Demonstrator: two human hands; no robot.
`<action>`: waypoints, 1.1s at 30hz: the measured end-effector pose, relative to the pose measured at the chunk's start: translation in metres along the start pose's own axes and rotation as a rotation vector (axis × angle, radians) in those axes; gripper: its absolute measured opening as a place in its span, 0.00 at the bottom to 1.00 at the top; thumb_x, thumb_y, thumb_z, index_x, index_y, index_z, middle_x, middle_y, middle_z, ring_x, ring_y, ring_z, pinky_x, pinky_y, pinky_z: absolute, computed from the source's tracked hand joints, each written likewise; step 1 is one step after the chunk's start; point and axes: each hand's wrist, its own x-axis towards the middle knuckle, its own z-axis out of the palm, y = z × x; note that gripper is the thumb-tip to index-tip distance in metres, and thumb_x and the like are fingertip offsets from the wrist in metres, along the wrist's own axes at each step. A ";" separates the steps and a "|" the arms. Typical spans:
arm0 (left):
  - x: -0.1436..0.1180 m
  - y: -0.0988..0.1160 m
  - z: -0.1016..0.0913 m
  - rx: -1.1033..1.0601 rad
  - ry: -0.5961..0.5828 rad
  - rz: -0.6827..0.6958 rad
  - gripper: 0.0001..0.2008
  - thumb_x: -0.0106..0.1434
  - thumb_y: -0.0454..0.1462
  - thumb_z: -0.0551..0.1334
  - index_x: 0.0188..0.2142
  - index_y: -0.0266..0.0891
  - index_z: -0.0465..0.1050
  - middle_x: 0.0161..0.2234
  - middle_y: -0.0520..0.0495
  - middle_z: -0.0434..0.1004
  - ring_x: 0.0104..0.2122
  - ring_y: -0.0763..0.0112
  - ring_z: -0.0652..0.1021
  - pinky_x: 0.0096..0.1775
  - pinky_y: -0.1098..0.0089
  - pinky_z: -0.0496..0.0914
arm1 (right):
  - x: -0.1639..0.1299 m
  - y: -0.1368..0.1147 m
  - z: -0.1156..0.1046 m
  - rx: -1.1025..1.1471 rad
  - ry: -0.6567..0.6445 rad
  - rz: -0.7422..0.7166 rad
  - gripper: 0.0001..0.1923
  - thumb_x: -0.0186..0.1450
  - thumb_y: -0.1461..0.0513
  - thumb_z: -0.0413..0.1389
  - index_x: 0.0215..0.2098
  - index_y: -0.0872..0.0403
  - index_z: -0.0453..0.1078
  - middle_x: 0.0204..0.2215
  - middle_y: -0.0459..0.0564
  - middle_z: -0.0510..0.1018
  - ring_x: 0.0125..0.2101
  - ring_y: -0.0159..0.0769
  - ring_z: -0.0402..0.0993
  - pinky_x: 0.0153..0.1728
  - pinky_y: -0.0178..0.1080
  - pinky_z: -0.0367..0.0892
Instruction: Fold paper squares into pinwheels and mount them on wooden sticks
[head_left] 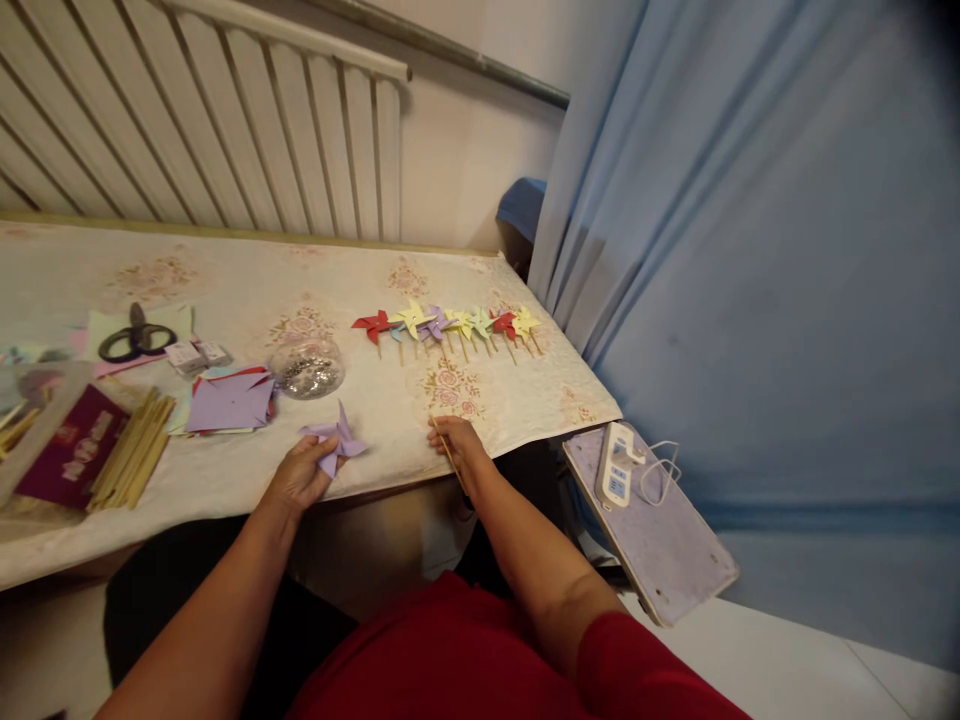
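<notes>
Both forearms reached forward over the table edge [225, 490], the left hand [300, 475] pinching a purple paper pinwheel [335, 440], the right hand [459, 447] closed around a thin wooden stick [448, 450] just beside it.

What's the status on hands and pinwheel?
Left hand holds purple paper pinwheel. Right hand grips thin wooden stick. Nothing between them.

Home room: radiator [225, 120], curtain [712, 250], floral tablecloth [225, 290].

The maroon booklet [71, 448] bears gold lettering, too blurred to read; nothing else carries legible text.
</notes>
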 end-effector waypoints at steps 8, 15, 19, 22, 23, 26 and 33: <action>-0.002 -0.002 -0.002 -0.016 -0.009 0.027 0.10 0.52 0.21 0.65 0.31 0.33 0.73 0.28 0.48 0.78 0.26 0.74 0.78 0.34 0.70 0.79 | -0.001 0.007 0.001 0.021 0.024 -0.032 0.04 0.54 0.65 0.57 0.26 0.55 0.65 0.14 0.41 0.70 0.13 0.26 0.62 0.15 0.29 0.51; -0.006 -0.002 -0.001 -0.020 -0.012 0.028 0.10 0.52 0.21 0.65 0.31 0.34 0.73 0.30 0.47 0.79 0.27 0.73 0.78 0.35 0.69 0.78 | 0.001 0.012 0.002 0.031 0.036 -0.051 0.07 0.54 0.64 0.58 0.25 0.54 0.62 0.13 0.41 0.69 0.12 0.25 0.59 0.14 0.29 0.48; -0.005 -0.003 -0.004 -0.021 -0.040 0.045 0.09 0.52 0.22 0.66 0.31 0.33 0.73 0.31 0.46 0.79 0.28 0.72 0.78 0.36 0.69 0.78 | 0.002 0.014 0.001 0.043 0.025 -0.056 0.07 0.54 0.64 0.58 0.25 0.54 0.63 0.14 0.42 0.70 0.12 0.25 0.59 0.13 0.29 0.47; -0.004 -0.004 -0.005 -0.030 -0.055 0.045 0.09 0.52 0.23 0.66 0.32 0.33 0.73 0.30 0.46 0.79 0.27 0.72 0.79 0.35 0.70 0.78 | 0.002 0.015 0.000 0.054 0.003 -0.058 0.06 0.53 0.63 0.59 0.26 0.55 0.64 0.15 0.43 0.71 0.13 0.26 0.61 0.14 0.29 0.49; -0.004 -0.004 -0.006 -0.030 -0.060 0.043 0.09 0.52 0.23 0.66 0.32 0.33 0.74 0.29 0.46 0.79 0.27 0.72 0.79 0.35 0.70 0.78 | 0.001 0.015 -0.001 0.058 -0.005 -0.056 0.07 0.52 0.63 0.59 0.26 0.55 0.65 0.15 0.44 0.72 0.13 0.26 0.62 0.14 0.29 0.50; -0.005 -0.004 -0.006 -0.032 -0.067 0.039 0.10 0.52 0.23 0.67 0.34 0.32 0.74 0.30 0.46 0.80 0.27 0.72 0.79 0.35 0.70 0.78 | 0.000 0.015 -0.003 0.073 -0.024 -0.044 0.07 0.50 0.63 0.60 0.27 0.56 0.67 0.16 0.44 0.73 0.14 0.26 0.64 0.15 0.29 0.53; -0.004 -0.004 -0.007 -0.035 -0.056 0.031 0.12 0.50 0.24 0.68 0.34 0.32 0.73 0.29 0.47 0.79 0.27 0.73 0.79 0.35 0.70 0.78 | -0.008 0.008 0.001 0.139 -0.047 -0.012 0.08 0.48 0.64 0.61 0.24 0.55 0.65 0.13 0.42 0.69 0.13 0.25 0.60 0.14 0.28 0.50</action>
